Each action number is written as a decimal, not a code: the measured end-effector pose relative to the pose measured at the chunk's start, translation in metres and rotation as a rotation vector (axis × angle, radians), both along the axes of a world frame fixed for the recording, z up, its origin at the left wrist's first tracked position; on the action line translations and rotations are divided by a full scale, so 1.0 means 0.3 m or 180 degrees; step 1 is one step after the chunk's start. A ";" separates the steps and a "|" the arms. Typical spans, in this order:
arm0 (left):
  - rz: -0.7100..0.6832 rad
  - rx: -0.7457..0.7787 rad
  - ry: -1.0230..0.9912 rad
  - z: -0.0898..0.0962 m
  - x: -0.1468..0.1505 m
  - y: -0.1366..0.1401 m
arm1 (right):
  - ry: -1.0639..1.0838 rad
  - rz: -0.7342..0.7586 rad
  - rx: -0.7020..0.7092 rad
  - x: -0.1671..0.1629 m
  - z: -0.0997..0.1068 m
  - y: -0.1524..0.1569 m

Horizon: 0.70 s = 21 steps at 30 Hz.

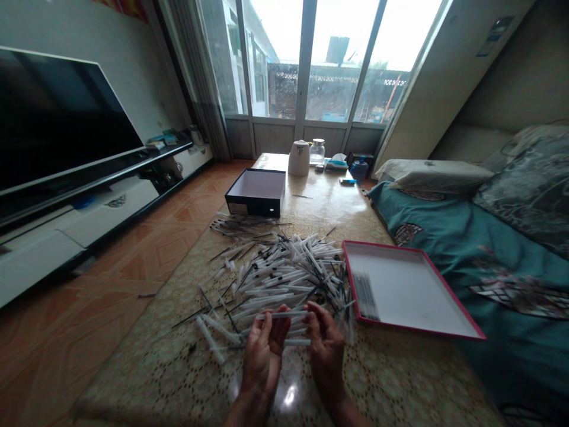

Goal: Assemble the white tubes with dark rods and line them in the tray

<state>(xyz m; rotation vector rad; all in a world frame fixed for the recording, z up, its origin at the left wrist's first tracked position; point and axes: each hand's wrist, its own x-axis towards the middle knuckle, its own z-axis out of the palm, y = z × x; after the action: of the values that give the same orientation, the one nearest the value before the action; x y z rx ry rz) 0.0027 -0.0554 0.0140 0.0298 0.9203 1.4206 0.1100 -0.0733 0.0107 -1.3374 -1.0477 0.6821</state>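
Observation:
Between my two hands a slim translucent pen (288, 315) is held level above the table's near part. My left hand (262, 350) pinches its left end between thumb and fingers. At the other end, the fingertips of my right hand (326, 344) are closed on it. Just beyond lies a loose pile of white pen barrels (271, 293), mixed with thin dark refills (224, 314) and small black caps. To the right, a row of pens (367, 295) lies along the left side of a shallow pink-rimmed box lid (413, 290).
A dark open box (253, 207) stands behind the pile on the patterned table (178, 379). Farther back are a kettle (299, 159), a glass jar (317, 152) and a tissue pack (336, 162). A teal-covered sofa (435, 219) borders the right side.

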 end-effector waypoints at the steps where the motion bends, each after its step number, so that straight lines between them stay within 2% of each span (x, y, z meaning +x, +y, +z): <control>1: 0.0001 -0.0011 -0.0026 -0.003 0.000 0.001 | -0.0174 0.0104 0.0058 -0.002 -0.005 -0.005; 4: 0.0011 -0.0049 -0.0116 -0.010 -0.007 0.001 | -0.0593 0.0370 0.0180 0.008 -0.016 -0.013; 7: 0.0045 -0.0145 -0.0212 -0.014 -0.023 0.003 | -0.0937 0.0325 0.0212 0.042 -0.019 0.022; 10: 0.0108 -0.0278 -0.0251 -0.011 -0.034 0.009 | -0.1491 0.0204 0.0318 0.071 -0.010 0.108; 16: 0.0179 -0.0319 -0.0195 -0.003 -0.038 0.022 | -0.2938 0.0760 0.0228 0.029 0.027 0.296; 21: 0.0203 -0.0204 -0.0083 -0.012 -0.059 0.029 | -0.3377 0.0918 0.0168 -0.024 0.018 0.372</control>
<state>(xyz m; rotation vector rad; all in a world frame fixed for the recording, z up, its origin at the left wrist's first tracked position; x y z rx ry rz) -0.0150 -0.0468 0.0103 -0.0664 0.9519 1.4464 0.1028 0.0384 0.0160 -1.5267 -2.1093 0.0864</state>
